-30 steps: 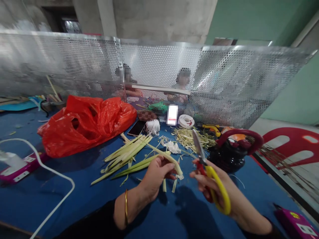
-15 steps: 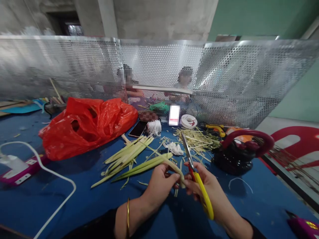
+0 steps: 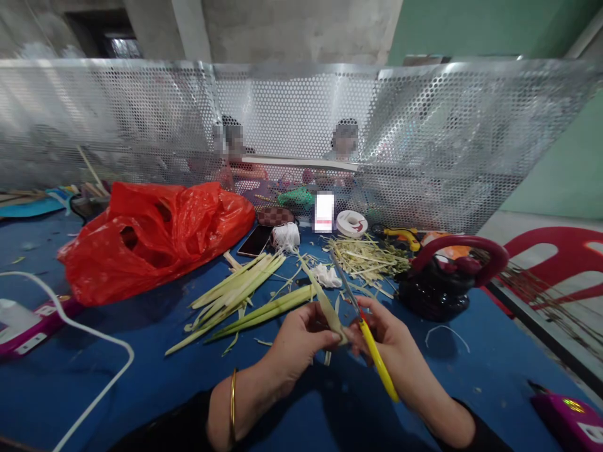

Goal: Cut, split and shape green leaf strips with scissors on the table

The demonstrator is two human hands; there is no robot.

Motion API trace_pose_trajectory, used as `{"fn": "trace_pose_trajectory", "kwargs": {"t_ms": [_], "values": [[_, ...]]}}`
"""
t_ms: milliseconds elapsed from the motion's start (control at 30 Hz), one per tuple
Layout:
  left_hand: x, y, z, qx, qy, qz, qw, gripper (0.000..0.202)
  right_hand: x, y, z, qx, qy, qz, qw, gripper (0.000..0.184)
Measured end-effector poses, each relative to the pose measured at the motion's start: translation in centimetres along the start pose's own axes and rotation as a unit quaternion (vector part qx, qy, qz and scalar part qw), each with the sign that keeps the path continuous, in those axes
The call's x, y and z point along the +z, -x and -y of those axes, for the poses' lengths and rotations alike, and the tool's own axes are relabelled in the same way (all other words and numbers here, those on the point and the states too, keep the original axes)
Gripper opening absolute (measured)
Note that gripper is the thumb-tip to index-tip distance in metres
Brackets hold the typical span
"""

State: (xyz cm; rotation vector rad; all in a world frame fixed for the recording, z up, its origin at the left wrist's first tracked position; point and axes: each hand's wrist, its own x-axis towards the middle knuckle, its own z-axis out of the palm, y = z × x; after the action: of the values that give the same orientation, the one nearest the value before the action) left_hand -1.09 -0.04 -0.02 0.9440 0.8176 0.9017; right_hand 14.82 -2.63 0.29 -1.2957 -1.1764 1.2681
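My left hand (image 3: 298, 342), with a gold bangle at the wrist, pinches a pale green leaf strip (image 3: 325, 300) between thumb and fingers. The strip's upper end points away toward the pile. In my right hand (image 3: 393, 342) is a pair of scissors (image 3: 378, 361) with yellow handles, its closed-looking blades pointing up and away. The right fingertips are at the lower end of the strip, partly blurred, so their grip on it is unclear. Longer green leaves (image 3: 264, 314) lie just left of my left hand, beside a bundle of pale strips (image 3: 238, 285).
Plant scraps (image 3: 367, 257), crumpled white tissue (image 3: 327, 276), a white string roll (image 3: 286, 236), a phone (image 3: 255, 241) and a tape roll (image 3: 352, 223) lie beyond. A red bag (image 3: 155, 251) is left, a dark red-handled pot (image 3: 438, 292) right. People sit behind a perforated metal screen (image 3: 292, 113).
The leaf strip has turned so its upper end points more steeply away and its broad face shows. The scissors stay in my right hand. The whole view has shifted slightly.
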Motion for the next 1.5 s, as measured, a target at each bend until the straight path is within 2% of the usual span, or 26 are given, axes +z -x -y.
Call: {"fn": "trace_pose_trajectory", "kwargs": {"t_ms": [100,267,333,533,767,1033,1500], "values": [[-0.6,-0.2,-0.9,0.041,0.012,-0.046,0.998,0.021,-1.5,0.0,-0.4,-0.059,0.061,-0.012,0.996,0.056],[-1.7,-0.5,-2.3,0.104,0.064,-0.095,0.988,0.03,-3.7,0.4,-1.2,-0.085,0.179,0.007,0.98,0.054],[-1.9,-0.6,-2.5,0.116,0.074,-0.109,0.984,0.033,-4.0,0.6,-1.4,-0.107,0.222,0.035,0.969,0.052],[-1.9,-0.8,-2.1,0.122,0.086,-0.13,0.98,0.038,-3.5,0.7,-1.4,-0.146,0.326,0.035,0.933,0.053],[-1.7,-0.8,-2.0,0.098,0.101,-0.127,0.982,0.039,-3.5,0.7,-1.6,-0.165,0.35,0.032,0.922,0.053],[-1.6,-0.7,-1.9,0.083,0.097,-0.113,0.985,0.039,-3.2,1.1,-1.4,-0.152,0.365,0.037,0.918,0.055],[-1.0,-0.5,-2.0,0.059,0.11,-0.126,0.984,0.041,-3.4,1.4,-0.9,-0.163,0.382,0.048,0.908,0.053]]}}
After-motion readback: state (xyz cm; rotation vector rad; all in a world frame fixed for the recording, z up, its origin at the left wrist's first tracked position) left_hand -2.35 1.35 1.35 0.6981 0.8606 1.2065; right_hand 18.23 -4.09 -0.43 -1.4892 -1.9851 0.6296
